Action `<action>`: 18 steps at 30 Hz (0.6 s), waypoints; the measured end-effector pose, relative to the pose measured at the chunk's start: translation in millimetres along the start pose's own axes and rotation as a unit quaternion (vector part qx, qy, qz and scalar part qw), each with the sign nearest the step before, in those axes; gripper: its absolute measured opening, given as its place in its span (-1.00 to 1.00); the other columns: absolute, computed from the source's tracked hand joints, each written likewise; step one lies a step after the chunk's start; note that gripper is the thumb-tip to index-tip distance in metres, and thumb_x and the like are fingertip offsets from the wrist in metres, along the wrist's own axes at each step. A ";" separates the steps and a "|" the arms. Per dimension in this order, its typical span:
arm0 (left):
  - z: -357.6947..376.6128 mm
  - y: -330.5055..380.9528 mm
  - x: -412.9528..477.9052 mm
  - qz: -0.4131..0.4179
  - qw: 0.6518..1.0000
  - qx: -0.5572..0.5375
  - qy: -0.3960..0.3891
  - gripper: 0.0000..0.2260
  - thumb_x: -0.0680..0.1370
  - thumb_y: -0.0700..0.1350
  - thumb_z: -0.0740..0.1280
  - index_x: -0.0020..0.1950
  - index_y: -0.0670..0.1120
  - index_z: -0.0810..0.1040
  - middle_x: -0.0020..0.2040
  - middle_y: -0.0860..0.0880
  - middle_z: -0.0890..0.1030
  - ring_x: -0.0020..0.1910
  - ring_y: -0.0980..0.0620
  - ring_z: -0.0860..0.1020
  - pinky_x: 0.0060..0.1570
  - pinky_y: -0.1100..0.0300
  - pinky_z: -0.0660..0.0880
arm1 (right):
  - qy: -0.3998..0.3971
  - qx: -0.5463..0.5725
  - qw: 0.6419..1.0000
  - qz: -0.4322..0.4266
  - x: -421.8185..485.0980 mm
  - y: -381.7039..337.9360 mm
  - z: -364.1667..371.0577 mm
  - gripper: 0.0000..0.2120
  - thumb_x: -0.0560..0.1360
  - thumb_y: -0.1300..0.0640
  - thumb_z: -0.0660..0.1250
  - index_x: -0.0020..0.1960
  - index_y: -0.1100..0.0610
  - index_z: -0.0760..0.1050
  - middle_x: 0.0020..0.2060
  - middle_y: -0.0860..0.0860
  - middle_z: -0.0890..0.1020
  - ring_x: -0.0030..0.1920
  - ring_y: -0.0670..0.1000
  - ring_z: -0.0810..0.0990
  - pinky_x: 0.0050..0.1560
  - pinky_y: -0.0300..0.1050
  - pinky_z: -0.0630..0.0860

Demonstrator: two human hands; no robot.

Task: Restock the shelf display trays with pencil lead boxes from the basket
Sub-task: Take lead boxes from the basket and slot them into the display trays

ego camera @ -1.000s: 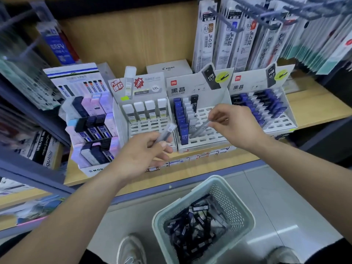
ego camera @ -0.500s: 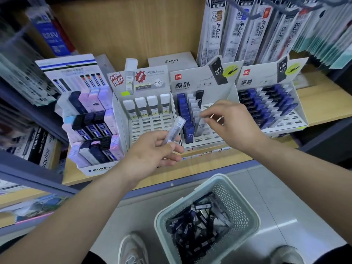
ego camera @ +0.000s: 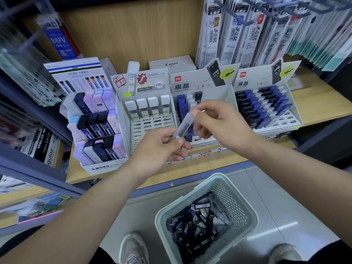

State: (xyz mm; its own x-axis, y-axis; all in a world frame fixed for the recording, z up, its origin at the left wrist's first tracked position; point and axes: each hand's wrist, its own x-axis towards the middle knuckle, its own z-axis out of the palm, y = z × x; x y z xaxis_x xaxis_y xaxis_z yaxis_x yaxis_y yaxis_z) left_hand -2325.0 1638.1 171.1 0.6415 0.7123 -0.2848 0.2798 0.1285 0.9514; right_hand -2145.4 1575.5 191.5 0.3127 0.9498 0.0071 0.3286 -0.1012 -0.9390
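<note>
A clear pencil lead box [ego camera: 183,125] tilts up between my two hands in front of the middle display tray [ego camera: 202,142]. My left hand [ego camera: 158,149] grips its lower end. The fingertips of my right hand [ego camera: 219,122] pinch its upper end. The middle tray holds a column of blue boxes [ego camera: 182,105] and a few white and black ones behind my hands. To its right, another tray [ego camera: 285,119] is mostly filled with black, blue and white boxes. On the floor below stands a pale green basket [ego camera: 242,204] holding several dark lead boxes [ego camera: 196,223].
A white tray with white-capped boxes [ego camera: 146,109] stands left of the middle tray, and a MONO display [ego camera: 95,126] further left. Hanging refill packs [ego camera: 247,31] crowd the upper right. The wooden shelf edge [ego camera: 190,172] runs in front. My shoes [ego camera: 133,248] flank the basket.
My right hand has left the middle tray and come back to take the top of the clear box. My left hand has moved right and raised the box toward it.
</note>
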 end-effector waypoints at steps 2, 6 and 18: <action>4.8 -0.6 0.1 0.020 1.000 0.017 -0.003 -0.79 0.65 -0.27 0.27 0.09 -0.01 0.63 -0.09 -0.09 0.72 -0.21 0.02 0.67 -0.13 0.17 0.64 | -0.004 0.014 1.000 0.003 -2.6 -2.3 4.2 -0.82 0.56 0.05 0.39 -0.03 0.18 0.59 -0.33 0.16 0.64 -0.40 0.03 0.58 -0.30 -0.08 0.56; 7.8 2.7 0.1 0.028 0.999 0.016 -0.002 -0.82 0.60 -0.25 0.36 0.10 0.00 0.63 -0.03 -0.16 0.71 -0.20 -0.01 0.68 -0.11 0.15 0.65 | -0.006 0.019 1.000 0.012 0.2 -2.2 -3.3 -0.94 0.54 0.22 0.40 -0.02 0.21 0.60 -0.32 0.22 0.64 -0.36 0.04 0.61 -0.23 -0.08 0.62; -3.5 -5.3 13.0 0.045 0.984 0.164 0.051 -0.83 0.52 -0.18 0.48 -0.03 0.08 0.59 -0.15 0.06 0.70 -0.20 0.07 0.67 -0.07 0.08 0.61 | 0.058 0.045 0.996 -0.047 7.2 1.4 -28.6 -0.88 0.51 0.28 0.44 -0.04 0.08 0.62 -0.22 -0.02 0.68 -0.23 0.05 0.69 -0.17 -0.12 0.63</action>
State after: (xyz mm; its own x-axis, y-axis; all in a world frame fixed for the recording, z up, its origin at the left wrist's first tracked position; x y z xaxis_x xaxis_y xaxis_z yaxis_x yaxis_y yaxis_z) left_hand -2320.6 1649.1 162.8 0.6042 0.7780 -0.1720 0.4505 -0.1556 0.8791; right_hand -2117.2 1573.7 200.1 0.3866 0.9128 0.1319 0.2822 0.0191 -0.9592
